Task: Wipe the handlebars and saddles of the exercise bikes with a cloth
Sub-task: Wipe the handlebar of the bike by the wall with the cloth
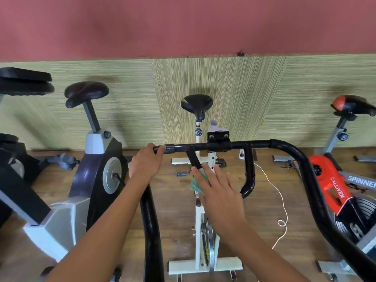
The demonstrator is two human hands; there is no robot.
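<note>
The small green cloth (pixel 198 183), thin, soft and limp, lies pressed under the flat, straight-fingered right hand (pixel 218 188) against the inner loop of the glossy black tubular handlebar (pixel 249 169) of the white-framed exercise bike (pixel 198 231). It will likely bunch or slip on the smooth, stiff tube, so wrapping it round the bar under the palm would probably hold better. The left hand (pixel 145 163) curls round the bar's left end, steadying it. This bike's black saddle (pixel 197 103) stands beyond; a red-and-black bike (pixel 333 186) is to the right.
</note>
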